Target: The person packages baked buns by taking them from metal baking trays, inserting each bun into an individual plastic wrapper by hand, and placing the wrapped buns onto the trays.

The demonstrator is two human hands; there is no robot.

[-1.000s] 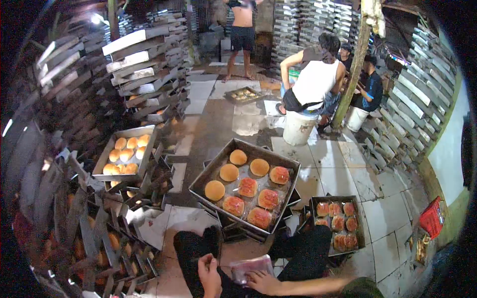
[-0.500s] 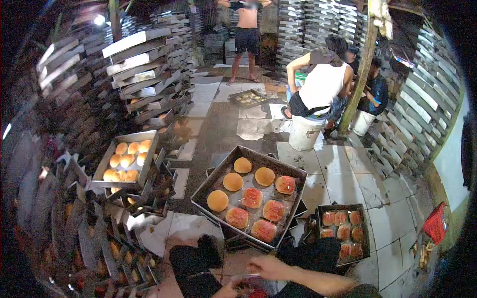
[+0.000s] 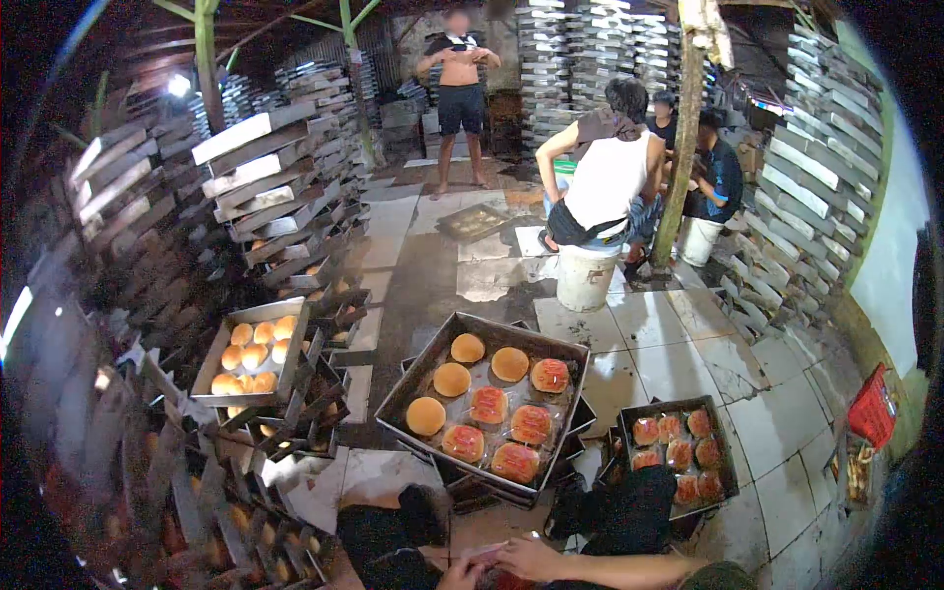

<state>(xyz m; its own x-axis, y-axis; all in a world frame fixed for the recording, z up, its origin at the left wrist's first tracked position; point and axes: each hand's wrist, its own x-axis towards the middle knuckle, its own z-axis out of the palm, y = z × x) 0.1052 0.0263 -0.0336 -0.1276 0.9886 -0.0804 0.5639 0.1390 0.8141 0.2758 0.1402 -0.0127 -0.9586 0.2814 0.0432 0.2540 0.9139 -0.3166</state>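
Note:
At the bottom edge, my left hand is closed on a clear, pinkish plastic wrapper, partly cut off by the frame. My right hand meets it from the right, fingers pinching the same plastic. Just beyond my knees a large metal tray rests tilted on other trays. Plain round buns lie along its left and far side; several buns in red-printed wrappers fill its right and near side.
On the right is a smaller tray of wrapped buns; on the left, a tray of plain buns tops a stack. A red basket is far right. A person sits on a bucket; others sit nearby, and one stands behind.
The view has shifted. My hands, apart one second ago with the right on the plastic, have come together at the bottom edge. The standing person's arms have come down to the chest.

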